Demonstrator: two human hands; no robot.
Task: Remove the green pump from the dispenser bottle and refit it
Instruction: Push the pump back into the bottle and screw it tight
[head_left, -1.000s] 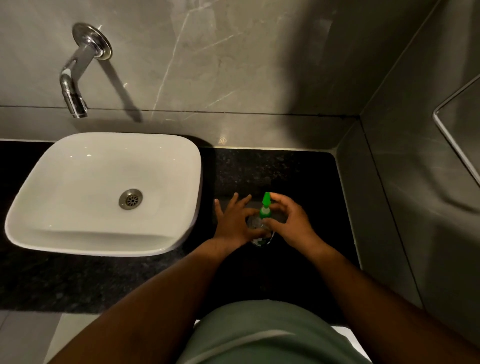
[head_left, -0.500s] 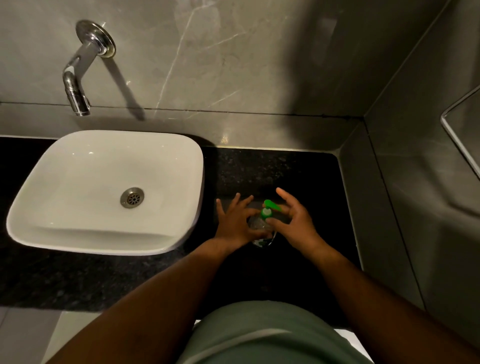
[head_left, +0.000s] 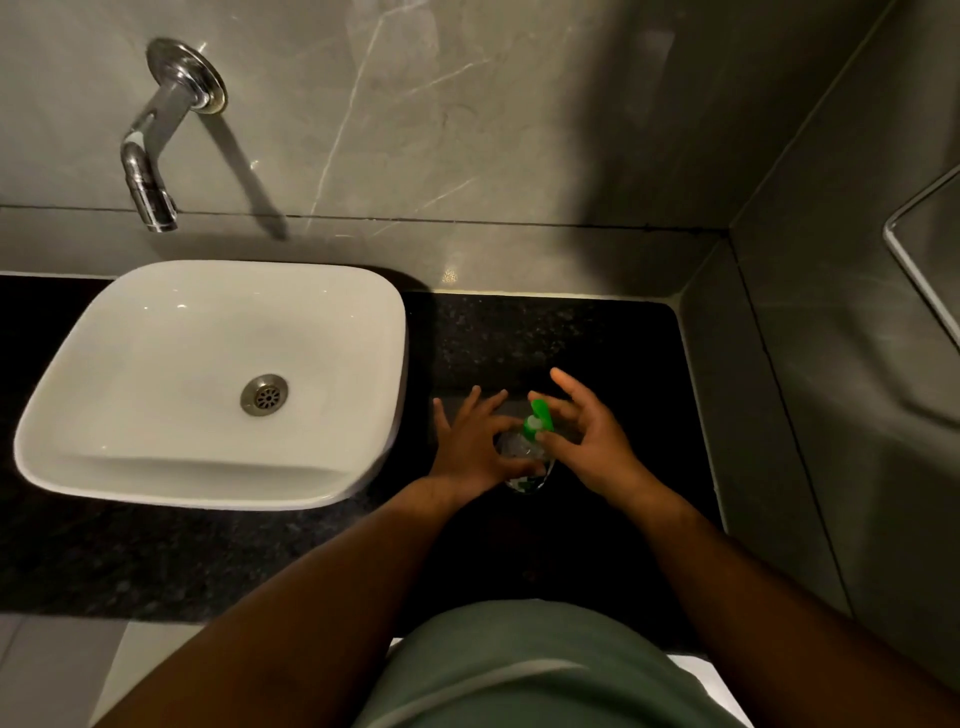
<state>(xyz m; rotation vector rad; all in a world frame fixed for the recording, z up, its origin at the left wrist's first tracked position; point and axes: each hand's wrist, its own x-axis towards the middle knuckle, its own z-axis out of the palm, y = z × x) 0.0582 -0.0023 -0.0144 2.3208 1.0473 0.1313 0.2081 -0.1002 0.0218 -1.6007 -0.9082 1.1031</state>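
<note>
A small clear dispenser bottle (head_left: 521, 451) stands upright on the black counter (head_left: 597, 353), right of the basin. Its green pump (head_left: 537, 417) sits on the neck, nozzle pointing up and slightly left. My left hand (head_left: 475, 447) wraps the bottle's left side, thumb across its front, other fingers spread. My right hand (head_left: 587, 436) pinches the pump's collar between thumb and fingers, with the remaining fingers splayed behind it. The bottle's lower part is mostly hidden by both hands.
A white basin (head_left: 218, 384) with a metal drain sits on the counter to the left, under a chrome wall tap (head_left: 156, 150). Grey tiled walls close the back and the right side. A metal-framed panel (head_left: 924, 260) is at the far right.
The pump's nozzle swung from pointing straight up, to the upper left, then back toward upright. My right hand's fingers opened out and shifted around the collar. My left hand stayed on the bottle.
</note>
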